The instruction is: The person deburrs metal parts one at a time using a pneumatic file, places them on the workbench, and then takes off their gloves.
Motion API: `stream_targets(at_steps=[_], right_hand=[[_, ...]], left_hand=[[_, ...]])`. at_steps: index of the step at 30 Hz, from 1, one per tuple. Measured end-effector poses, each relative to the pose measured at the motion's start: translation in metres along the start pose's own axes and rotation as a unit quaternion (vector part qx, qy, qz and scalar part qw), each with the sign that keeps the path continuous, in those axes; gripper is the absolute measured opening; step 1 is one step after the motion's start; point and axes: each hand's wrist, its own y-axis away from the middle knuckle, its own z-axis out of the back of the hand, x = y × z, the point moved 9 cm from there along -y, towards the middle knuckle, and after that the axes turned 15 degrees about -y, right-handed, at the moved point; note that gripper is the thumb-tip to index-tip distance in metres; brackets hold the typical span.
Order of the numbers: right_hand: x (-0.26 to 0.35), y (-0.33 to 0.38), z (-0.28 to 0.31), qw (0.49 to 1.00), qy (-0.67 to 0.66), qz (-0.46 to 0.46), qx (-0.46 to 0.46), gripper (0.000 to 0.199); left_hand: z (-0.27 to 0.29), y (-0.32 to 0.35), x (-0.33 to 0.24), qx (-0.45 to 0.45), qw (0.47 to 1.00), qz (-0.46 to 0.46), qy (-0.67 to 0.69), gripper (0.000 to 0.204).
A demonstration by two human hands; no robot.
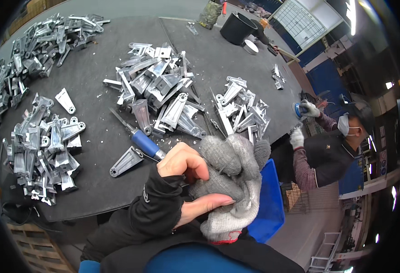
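My bare left hand (188, 170), in a black sleeve, is closed with thumb and bent fingers on the grey knit work glove (213, 186). My right hand (245, 182) wears a light grey knit glove with a red-edged cuff. Its fingers curl in against the bunched grey fabric; whether they grip a second glove is hard to make out. Just left of my hands lies a blue-handled tool (146, 143) with a thin metal shank. Beside that tool rests a single tapered metal bracket (126, 161). A pile of silvery cast brackets (159, 86) sits beyond my hands.
More bracket piles lie at the left (45, 150), far left (49, 41) and right (243, 107) of the dark tabletop (99, 191). A black bucket (237, 28) stands far back. A blue bin (268, 204) is at my right. A masked co-worker (327, 145) holds a blue round tool nearby.
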Motion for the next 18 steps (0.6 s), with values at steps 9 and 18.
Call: stream_targets(at_steps=[9, 18], right_hand=[[-0.011, -0.012, 0.009, 0.998, -0.024, -0.058, 0.015, 0.046], [-0.004, -0.013, 0.003, 0.999, 0.019, -0.027, 0.002, 0.048]], left_hand=[[0.011, 0.000, 0.005, 0.042, 0.997, 0.063, 0.018, 0.034], [0.009, 0.005, 0.012, 0.080, 0.984, 0.132, 0.088, 0.029]])
